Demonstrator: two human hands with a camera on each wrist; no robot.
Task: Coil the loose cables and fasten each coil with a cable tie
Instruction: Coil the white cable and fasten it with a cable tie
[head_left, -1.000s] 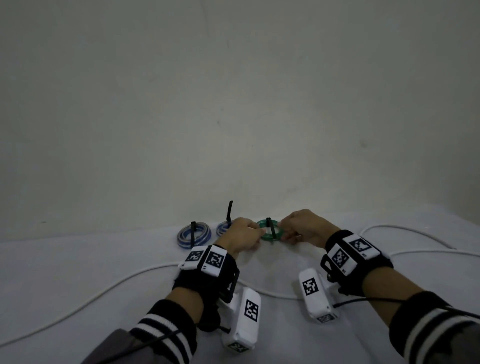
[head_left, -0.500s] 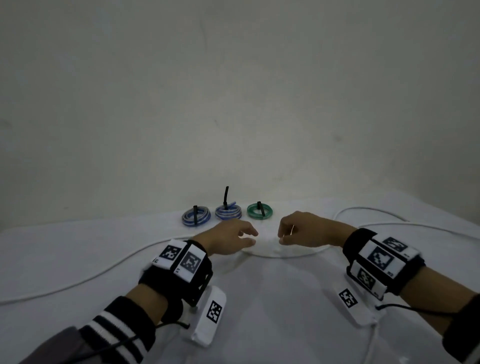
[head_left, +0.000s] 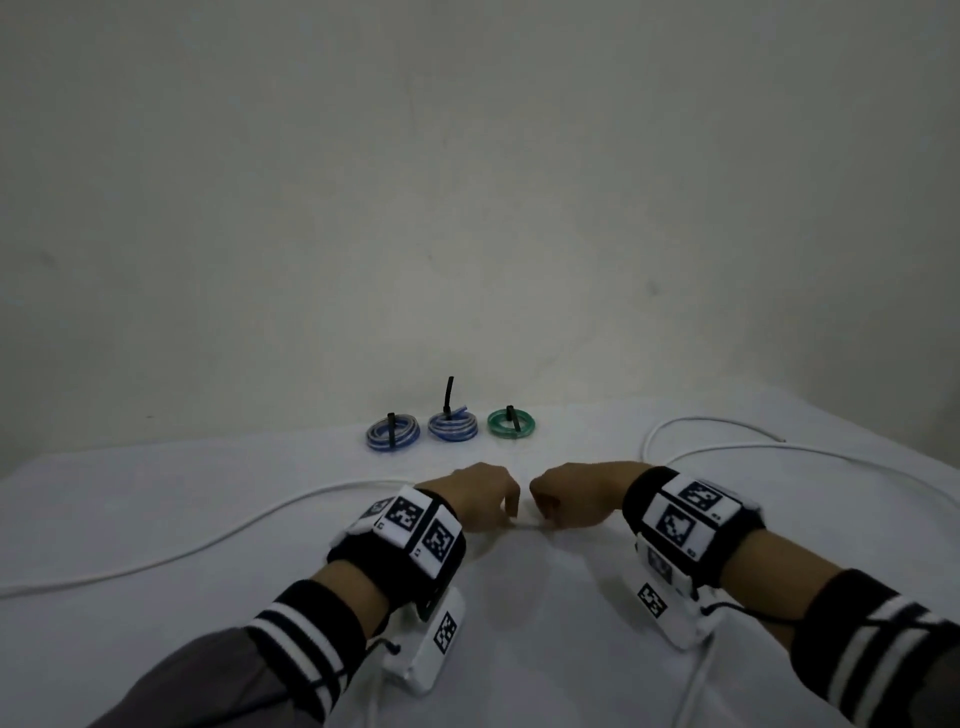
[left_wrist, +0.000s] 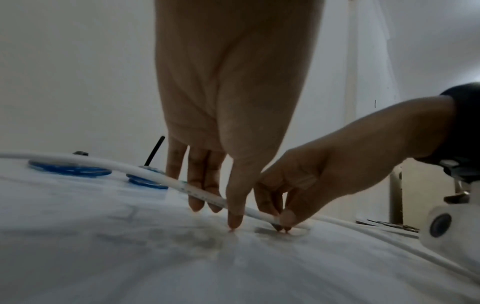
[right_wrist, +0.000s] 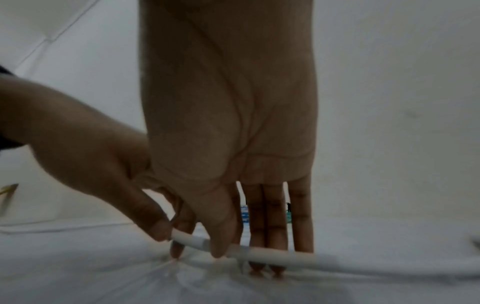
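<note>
White cloth-covered desk (head_left: 156, 499) — left hand (head_left: 480, 493) & right hand (head_left: 566, 496), side by side, each pinch the smooth round white cable (left_wrist: 202, 195) btwn thumb & fingertips.

Three tied coils are sitting in a row at the far edge of the cloth (head_left: 545, 623): two blue ones (head_left: 392, 434) (head_left: 453, 427) and a green one (head_left: 511, 422), each apart from its neighbours. The middle coil's tie tail (head_left: 448, 393) is sticking up. A white cable (head_left: 208, 540) is running across the near side, barring the way between the hands (head_left: 480, 493) (head_left: 576, 496) and the coils. Its loops (head_left: 727, 431) are crowding the right side. Bare cloth is lying open left of the coils.
</note>
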